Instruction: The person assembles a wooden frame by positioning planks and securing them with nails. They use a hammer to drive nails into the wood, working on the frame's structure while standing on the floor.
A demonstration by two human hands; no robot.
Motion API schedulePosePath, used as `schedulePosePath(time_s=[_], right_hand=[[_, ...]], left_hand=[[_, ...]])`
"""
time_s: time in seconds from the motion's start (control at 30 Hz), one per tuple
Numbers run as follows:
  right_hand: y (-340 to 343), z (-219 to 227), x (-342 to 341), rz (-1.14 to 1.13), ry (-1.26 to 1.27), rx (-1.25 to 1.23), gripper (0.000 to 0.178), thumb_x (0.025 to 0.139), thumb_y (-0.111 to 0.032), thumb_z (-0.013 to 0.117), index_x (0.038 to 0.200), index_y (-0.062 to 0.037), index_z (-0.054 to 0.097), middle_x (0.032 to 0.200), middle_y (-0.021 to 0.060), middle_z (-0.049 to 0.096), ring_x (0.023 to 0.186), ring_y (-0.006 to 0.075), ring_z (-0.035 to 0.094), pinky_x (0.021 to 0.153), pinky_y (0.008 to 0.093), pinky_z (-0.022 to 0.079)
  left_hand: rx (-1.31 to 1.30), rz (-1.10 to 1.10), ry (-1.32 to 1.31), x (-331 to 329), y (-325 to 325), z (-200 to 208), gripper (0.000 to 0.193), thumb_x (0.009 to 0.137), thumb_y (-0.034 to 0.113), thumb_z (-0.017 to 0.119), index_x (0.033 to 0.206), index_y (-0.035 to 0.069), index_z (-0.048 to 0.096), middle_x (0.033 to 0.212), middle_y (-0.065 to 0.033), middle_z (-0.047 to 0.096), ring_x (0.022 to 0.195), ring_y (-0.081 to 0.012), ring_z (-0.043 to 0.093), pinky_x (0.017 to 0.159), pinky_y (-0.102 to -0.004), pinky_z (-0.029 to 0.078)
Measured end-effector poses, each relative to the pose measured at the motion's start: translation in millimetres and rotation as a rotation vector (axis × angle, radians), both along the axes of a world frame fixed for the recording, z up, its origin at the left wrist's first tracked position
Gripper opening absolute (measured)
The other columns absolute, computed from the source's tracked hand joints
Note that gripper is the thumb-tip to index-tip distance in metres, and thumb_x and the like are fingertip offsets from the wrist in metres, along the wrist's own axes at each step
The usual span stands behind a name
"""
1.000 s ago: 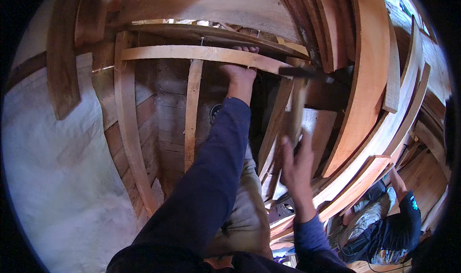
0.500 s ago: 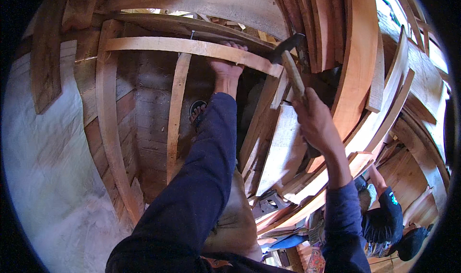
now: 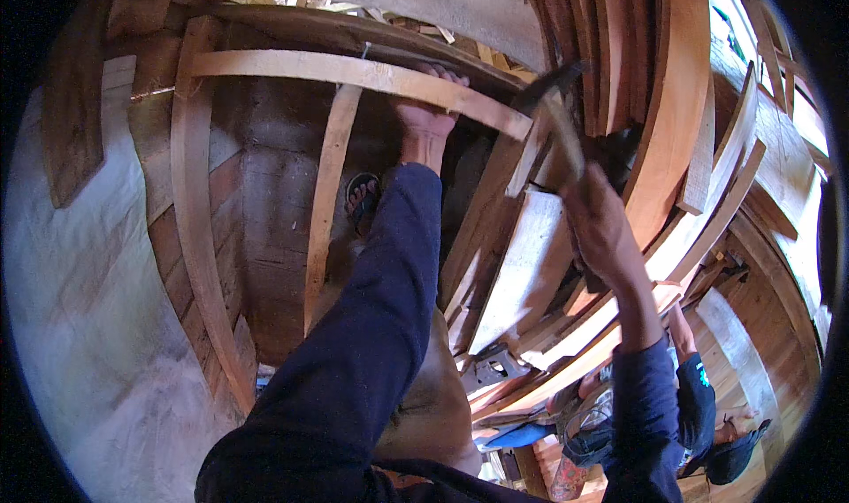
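Observation:
My left hand (image 3: pixel 429 118) is wrapped round a pale wooden strip (image 3: pixel 309 65) from below, its fingers showing past the far edge. This strip runs crosswise over upright wooden pieces. A nail (image 3: pixel 365 50) sticks up at its far edge, above a narrow upright batten (image 3: pixel 332 167). In my right hand (image 3: pixel 603 224) is a claw hammer (image 3: pixel 564 136), gripped by its wooden handle. The dark hammer head is just beyond the strip's right end; whether it touches the strip I cannot tell.
Curved planks (image 3: pixel 668 105) stand along the right. A white sheet (image 3: pixel 80 255) hangs at the left. A handsaw (image 3: pixel 495 368) lies by the boards below my right hand. Another person (image 3: pixel 699 414) bends at the lower right. A sandalled foot (image 3: pixel 361 193) shows beneath the frame.
My right hand and the hammer have shifted slightly right, the hammer blurred by motion. My left hand keeps its hold on the strip. The person at the lower right has moved.

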State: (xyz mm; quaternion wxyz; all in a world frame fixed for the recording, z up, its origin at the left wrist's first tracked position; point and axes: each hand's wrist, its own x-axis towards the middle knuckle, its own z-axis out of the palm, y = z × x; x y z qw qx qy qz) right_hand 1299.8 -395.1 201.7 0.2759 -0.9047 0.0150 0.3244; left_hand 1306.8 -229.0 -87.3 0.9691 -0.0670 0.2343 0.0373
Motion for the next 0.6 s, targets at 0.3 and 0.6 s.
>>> schedulePosePath(time_s=[0.3,0.6], right_hand=[[-13,2,6,-0.161,0.236,-0.051,0.025,0.095,-0.02,0.052,0.107,0.0021,0.049,0.085,0.0235,0.059,0.076,0.0296,0.058,0.072,0.0407,0.046],[10,8,-7,-0.352,0.142,-0.038,0.035,0.095,-0.024,0.053,0.117,0.0022,0.049,0.083,0.0177,0.061,0.074,0.024,0.056,0.07,0.0374,0.046]], left_hand=[[0.05,0.015,-0.147,-2,2,6,0.047,0.084,0.05,0.044,0.083,0.006,0.062,0.077,-0.0091,0.061,0.075,-0.0293,0.057,0.09,-0.0501,0.041],[0.035,0.008,-0.037,-2,-2,7,0.045,0.082,0.05,0.044,0.082,0.008,0.06,0.076,-0.0094,0.06,0.077,-0.0287,0.056,0.09,-0.047,0.04]])
